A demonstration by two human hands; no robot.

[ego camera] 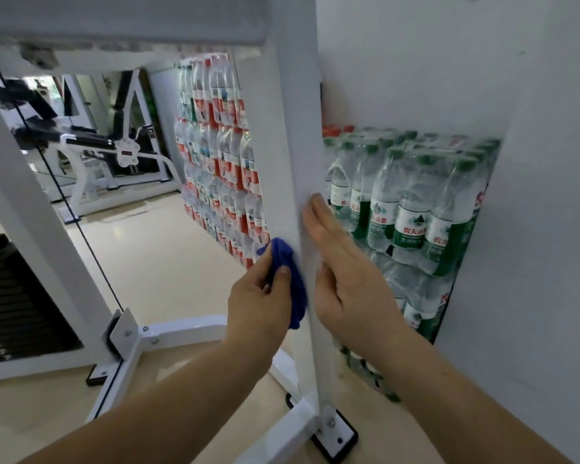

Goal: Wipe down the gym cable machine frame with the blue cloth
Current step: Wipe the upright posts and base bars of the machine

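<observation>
— head view: where was the blue cloth [287, 262]?
— bunched in the left grip [258, 303], fingers curled round it, pressed on the frame upright [278, 155] at mid-height.
— and the right grip [345, 286]?
— fingers straight, flat on the upright's other face. no wiped streaks showed; likely mid-task, base rails [188, 324] probably left.

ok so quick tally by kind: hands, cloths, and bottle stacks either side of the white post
hands: 2 (left hand, right hand)
blue cloth: 1
bottle stacks: 2 (red-label stack, green-label stack)
total: 5
</observation>
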